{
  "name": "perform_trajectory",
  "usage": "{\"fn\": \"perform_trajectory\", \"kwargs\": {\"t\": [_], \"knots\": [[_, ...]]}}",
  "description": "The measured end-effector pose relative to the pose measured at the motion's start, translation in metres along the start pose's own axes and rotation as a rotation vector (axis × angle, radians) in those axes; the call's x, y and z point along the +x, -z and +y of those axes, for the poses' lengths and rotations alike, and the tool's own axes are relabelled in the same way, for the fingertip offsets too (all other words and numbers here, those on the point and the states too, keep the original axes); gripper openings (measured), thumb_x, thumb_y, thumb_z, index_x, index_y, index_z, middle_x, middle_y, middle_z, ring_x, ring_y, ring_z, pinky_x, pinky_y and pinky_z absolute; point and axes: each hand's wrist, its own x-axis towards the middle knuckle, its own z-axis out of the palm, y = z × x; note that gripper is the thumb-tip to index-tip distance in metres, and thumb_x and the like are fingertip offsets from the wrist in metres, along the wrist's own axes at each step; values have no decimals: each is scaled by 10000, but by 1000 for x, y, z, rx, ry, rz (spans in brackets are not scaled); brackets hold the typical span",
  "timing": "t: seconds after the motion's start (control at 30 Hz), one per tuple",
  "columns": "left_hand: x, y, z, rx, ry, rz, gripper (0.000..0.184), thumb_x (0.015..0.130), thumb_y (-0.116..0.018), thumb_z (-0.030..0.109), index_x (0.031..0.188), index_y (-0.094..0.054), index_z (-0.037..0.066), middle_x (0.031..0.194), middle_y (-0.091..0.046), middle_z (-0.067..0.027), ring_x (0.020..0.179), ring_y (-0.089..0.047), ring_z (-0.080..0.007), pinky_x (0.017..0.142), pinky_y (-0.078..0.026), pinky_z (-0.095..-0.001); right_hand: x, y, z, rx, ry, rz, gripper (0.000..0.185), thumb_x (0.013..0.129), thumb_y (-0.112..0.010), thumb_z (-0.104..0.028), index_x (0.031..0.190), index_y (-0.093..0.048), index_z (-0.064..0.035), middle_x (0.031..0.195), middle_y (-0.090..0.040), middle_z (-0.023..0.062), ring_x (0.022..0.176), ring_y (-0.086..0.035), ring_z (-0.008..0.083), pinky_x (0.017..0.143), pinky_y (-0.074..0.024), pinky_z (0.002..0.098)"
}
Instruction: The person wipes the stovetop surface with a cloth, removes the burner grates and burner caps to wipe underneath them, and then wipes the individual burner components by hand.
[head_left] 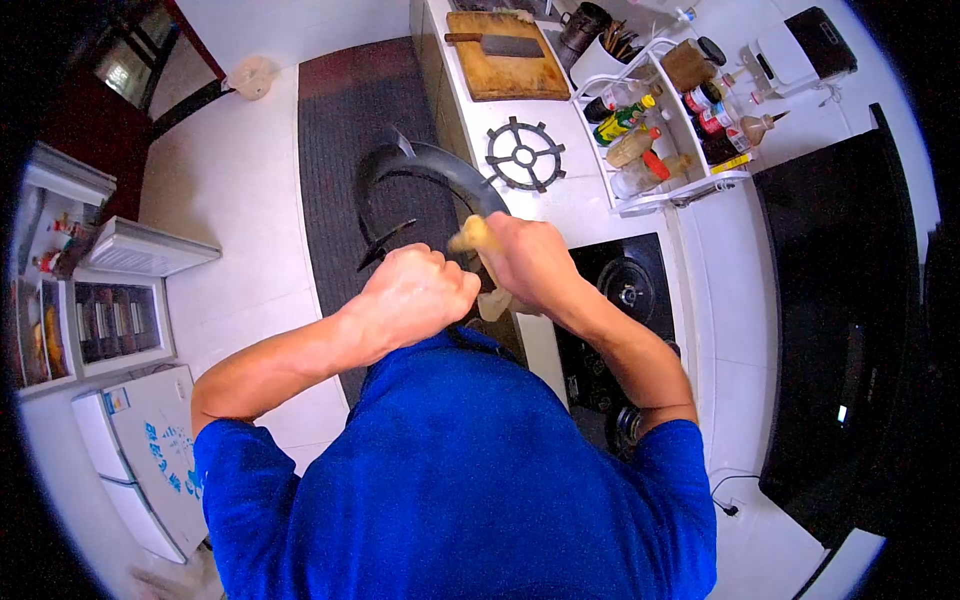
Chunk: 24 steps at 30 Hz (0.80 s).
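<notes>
My left hand (pixel 418 292) is closed in a fist in front of my waist, and what it holds, if anything, is hidden. Close beside it, my right hand (pixel 530 258) is closed around a small yellow lump (pixel 474 235), blurred, whose kind I cannot tell. Below that hand shows a bit of pale, cloth-like material (pixel 494 304). Just beyond both hands is a black curved rim (pixel 440 162), like that of a wok. A thin black piece (pixel 385 245) sticks out near my left fist; whether it joins the rim I cannot tell.
On the counter lie a round burner grate (pixel 525 155) and a cutting board (pixel 505 75) with a cleaver (pixel 495 45). Bottles stand in a white rack (pixel 605 92). The black gas hob (pixel 645 260) is at my right, a dark floor mat (pixel 335 150) ahead, a white freezer (pixel 150 450) at left.
</notes>
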Motion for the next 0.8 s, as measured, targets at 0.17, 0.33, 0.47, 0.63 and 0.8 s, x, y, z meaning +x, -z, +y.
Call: {"fn": "perform_trajectory", "kwargs": {"t": [0.17, 0.33, 0.47, 0.63, 0.8], "knots": [[-14, 7, 0, -24, 18, 37, 96, 736, -635, 162, 722, -555, 112, 659, -611, -56, 639, -663, -215, 595, -505, -359, 1, 3, 63, 843, -271, 367, 251, 996, -599, -180, 1139, -641, 22, 977, -720, 160, 862, -713, 215, 756, -577, 371], [-27, -3, -7, -19, 45, 33, 99, 733, -636, 167, 708, -553, 118, 651, -603, -47, 633, -658, -213, 592, -499, -358, -19, 32, 79, 1370, -280, 292, 317, 1009, -616, -226, 1221, -618, 11, 1073, -702, 74, 928, -688, 157, 831, -563, 326], [-16, -1, -2, -19, -9, 62, 100, 727, -640, 169, 707, -558, 117, 637, -596, -41, 626, -654, -209, 591, -501, -359, -24, 30, 20, 673, -30, -197, 244, 972, -620, -160, 1180, -644, -35, 1057, -708, 103, 960, -693, 231, 826, -558, 373], [-12, -4, 5, 37, -69, -21, 97, 727, -640, 174, 715, -563, 116, 650, -603, -45, 622, -646, -206, 592, -501, -348, -12, -32, 6, 91, 203, -28, 170, 907, -619, -87, 1063, -679, -50, 1018, -693, 221, 924, -669, 418, 813, -550, 453], [-23, 6, -2, -21, -42, 37, 100, 731, -631, 177, 742, -554, 113, 659, -575, -32, 631, -635, -193, 590, -492, -338, 0, -38, 28, 871, -127, 327, 170, 942, -647, -140, 1029, -685, 1, 841, -720, 80, 729, -694, 180, 643, -543, 327]]}}
